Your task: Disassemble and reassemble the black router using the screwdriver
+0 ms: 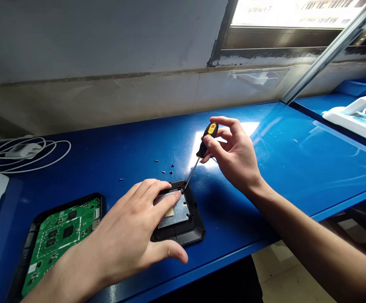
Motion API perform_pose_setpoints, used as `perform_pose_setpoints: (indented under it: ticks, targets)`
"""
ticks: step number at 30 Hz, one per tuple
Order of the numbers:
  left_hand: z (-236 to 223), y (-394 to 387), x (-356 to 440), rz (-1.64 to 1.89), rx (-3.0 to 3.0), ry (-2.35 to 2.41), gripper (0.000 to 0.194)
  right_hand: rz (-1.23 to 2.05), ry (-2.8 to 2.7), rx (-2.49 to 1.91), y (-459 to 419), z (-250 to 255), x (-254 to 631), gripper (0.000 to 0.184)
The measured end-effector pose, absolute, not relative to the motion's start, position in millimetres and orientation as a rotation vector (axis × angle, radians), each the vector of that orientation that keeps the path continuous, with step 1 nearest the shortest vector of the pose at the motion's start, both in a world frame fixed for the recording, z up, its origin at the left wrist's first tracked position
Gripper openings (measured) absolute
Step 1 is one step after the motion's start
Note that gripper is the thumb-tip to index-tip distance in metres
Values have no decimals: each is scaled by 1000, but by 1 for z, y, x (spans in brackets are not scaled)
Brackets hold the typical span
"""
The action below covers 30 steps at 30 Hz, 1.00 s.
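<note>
My right hand [233,153] grips the black and yellow handle of a screwdriver [203,145]. Its shaft slants down to the left, and the tip meets the far corner of a silver metal plate [180,209]. The plate lies inside a black plastic cover [198,231], with a beige pad [170,211] on it. My left hand [138,214] rests over the cover, fingers stretched out and thumb spread, the index fingertip near the screwdriver tip. Much of the cover's left side is hidden under this hand. Whether a screw sits under the tip, I cannot tell.
Several small screws [163,171] lie behind the cover on the blue table [284,168]. At left, a green circuit board [65,235] sits in a black casing [100,200]. White cables [56,158] are coiled farther back. A power strip [356,120] and blue bin [359,86] stand at right, beyond a metal post [324,54].
</note>
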<state>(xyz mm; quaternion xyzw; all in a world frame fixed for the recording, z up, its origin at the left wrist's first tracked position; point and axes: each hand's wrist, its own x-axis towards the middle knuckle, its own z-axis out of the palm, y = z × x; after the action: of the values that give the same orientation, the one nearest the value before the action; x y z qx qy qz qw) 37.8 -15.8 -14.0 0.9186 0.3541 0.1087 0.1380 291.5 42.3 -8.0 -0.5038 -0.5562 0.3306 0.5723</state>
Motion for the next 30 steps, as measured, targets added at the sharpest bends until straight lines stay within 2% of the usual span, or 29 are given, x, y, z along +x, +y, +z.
perform_pose_setpoints:
  ticks: [10, 20, 30]
  targets:
    - [-9, -19, 49, 381, 2722, 1064, 63, 763, -1308, -1164, 43, -10, 292, 41]
    - [-10, -15, 51, 489, 2715, 981, 59, 635, -1407, -997, 40, -14, 292, 37]
    - [-4, -16, 51, 463, 2623, 1003, 53, 380, -1598, -793, 26, -7, 285, 49]
